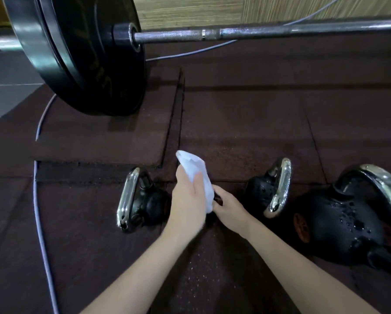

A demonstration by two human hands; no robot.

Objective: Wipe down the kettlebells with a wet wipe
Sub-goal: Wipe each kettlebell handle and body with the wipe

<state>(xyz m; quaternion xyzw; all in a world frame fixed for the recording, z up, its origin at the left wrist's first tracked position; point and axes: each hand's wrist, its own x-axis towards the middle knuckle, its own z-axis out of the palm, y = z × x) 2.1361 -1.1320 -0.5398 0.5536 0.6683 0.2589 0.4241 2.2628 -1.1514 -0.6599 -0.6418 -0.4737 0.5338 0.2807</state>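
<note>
Three kettlebells sit on the rubber floor [246,123]: small left kettlebell [144,200] at about 8 o'clock from frame centre, middle kettlebell [261,193] at 4 o'clock, large right kettlebell [348,225] further out at 4 o'clock. All lie tipped, chrome handles up or sideways. Water beads show on the middle and large bodies.

Left hand [187,200] is closed around a white wet wipe [198,175], thumb pressed against it; the wipe's loose end sticks up at 12 o'clock from the fist. Right hand [228,209] meets the wipe's lower end, fingertips curled there; whether it pinches the wipe or a small dark thing beneath, I cannot tell.

Handling judgement: wipe is limp, light, damp, best bunched in the palm so it does not slide. Kettlebells look cast and heavy, rigid, not fragile. Wet chrome handles are likely slippery; steady each by the handle, wipe the textured body with the other hand.

Barbell [258,32] with black plate [76,55] at 11 o'clock; grey cable [39,223] along 9 o'clock.
</note>
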